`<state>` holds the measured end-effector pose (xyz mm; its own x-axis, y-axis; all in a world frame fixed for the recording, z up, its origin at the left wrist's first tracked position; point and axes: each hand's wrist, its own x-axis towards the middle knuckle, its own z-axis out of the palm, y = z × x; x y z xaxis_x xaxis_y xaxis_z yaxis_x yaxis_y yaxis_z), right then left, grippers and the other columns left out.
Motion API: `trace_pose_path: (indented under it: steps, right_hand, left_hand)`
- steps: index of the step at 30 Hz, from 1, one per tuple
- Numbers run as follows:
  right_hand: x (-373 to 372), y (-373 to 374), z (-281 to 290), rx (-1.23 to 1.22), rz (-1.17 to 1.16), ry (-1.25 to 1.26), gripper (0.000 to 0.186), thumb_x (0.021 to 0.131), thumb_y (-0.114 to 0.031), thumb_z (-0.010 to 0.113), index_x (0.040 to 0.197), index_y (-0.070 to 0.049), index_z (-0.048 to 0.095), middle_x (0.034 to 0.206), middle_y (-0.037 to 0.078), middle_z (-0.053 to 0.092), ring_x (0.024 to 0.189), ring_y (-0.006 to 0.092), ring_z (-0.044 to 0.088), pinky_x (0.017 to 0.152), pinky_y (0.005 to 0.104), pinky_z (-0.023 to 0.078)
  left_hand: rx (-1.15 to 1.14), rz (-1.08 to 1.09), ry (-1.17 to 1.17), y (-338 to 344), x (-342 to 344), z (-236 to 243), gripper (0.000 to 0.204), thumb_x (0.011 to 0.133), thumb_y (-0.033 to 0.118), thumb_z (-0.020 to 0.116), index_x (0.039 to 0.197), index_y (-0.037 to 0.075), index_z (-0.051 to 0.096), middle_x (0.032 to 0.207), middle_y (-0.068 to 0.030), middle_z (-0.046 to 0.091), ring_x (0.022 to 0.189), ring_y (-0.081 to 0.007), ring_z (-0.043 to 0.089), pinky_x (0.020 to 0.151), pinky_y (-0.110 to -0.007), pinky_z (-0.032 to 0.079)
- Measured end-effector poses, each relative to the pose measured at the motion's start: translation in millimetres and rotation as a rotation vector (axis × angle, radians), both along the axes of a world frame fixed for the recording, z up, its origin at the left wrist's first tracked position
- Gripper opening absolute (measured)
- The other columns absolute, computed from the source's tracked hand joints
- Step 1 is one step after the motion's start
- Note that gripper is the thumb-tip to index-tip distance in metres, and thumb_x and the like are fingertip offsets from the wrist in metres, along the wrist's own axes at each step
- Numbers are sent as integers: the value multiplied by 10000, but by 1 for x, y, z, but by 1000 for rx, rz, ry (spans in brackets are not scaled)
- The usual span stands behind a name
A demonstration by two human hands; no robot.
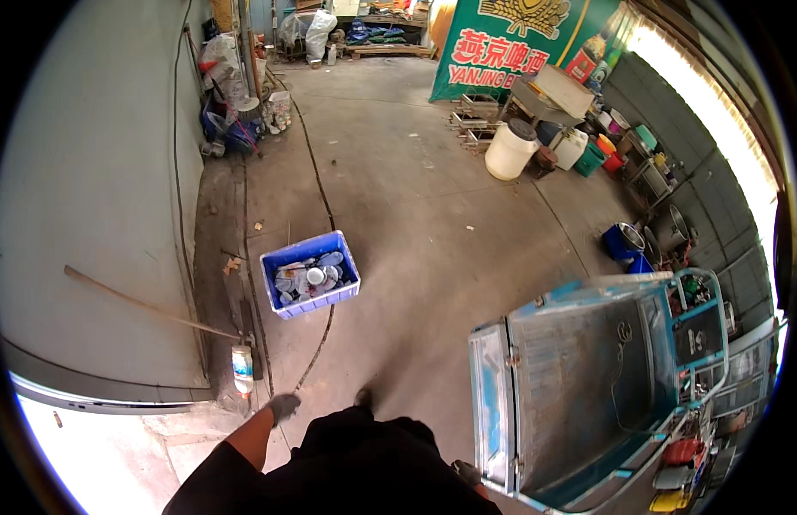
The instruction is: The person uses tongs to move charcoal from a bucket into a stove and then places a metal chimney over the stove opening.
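My left hand (284,407), in a grey glove, hangs low at my left side with its fingers loosely stretched and nothing seen in it. Nearest to it, a plastic bottle (242,369) with a pale label is by the wall, at the lower end of a long wooden stick (149,299). My right hand (466,473), also gloved, is at my right side close to the cargo bed's corner; whether it touches is unclear and its fingers are mostly hidden. Ahead on the floor, apart from both hands, stands a blue plastic crate (317,305) holding mixed containers and scraps.
A blue-framed cargo bed (579,386) with a loose cord inside takes up the right. Beyond it are a white barrel (510,153), buckets and basins. Bagged clutter (231,103) lines the left wall. A dark cable (317,172) runs along the floor past the crate.
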<state>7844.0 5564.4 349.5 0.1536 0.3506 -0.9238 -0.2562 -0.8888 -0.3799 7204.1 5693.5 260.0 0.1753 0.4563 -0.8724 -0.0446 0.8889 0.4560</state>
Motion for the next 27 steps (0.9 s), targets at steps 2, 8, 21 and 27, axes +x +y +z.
trace_pose_path:
  steps: [2, 8, 21, 27]
  right_hand:
    - [5, 46, 11, 199, 310, -187, 260, 998, -292, 560, 1143, -77, 564, 1005, 120, 683, 858, 283, 686, 703, 444, 499]
    - [6, 224, -13, -45, -136, 3, 142, 977, -142, 547, 1096, -65, 549, 909, 115, 626, 708, 240, 599, 547, 344, 424]
    - [97, 765, -34, -21, 308, -174, 162, 995, -263, 533, 977, -109, 580, 847, 65, 640, 706, 208, 613, 576, 390, 441]
    - [101, 1049, 1, 225, 225, -230, 168, 939, -200, 584, 1076, -105, 564, 932, 87, 654, 711, 229, 626, 586, 379, 453]
  left_hand:
    - [197, -3, 6, 115, 39, 25, 360, 1004, 326, 577, 1257, 73, 615, 1068, -41, 683, 915, -167, 640, 754, -324, 502]
    - [462, -21, 326, 332, 65, 111, 365, 974, 308, 641, 1227, 46, 643, 1009, -34, 683, 857, -135, 615, 730, -285, 496]
    - [-163, 283, 259, 463, 134, 91, 409, 934, 321, 619, 1276, 96, 615, 1158, -66, 651, 990, -236, 626, 799, -447, 514]
    - [-294, 401, 255, 587, 140, 56, 406, 912, 370, 647, 1221, 107, 628, 1156, -63, 645, 1029, -261, 617, 857, -449, 487]
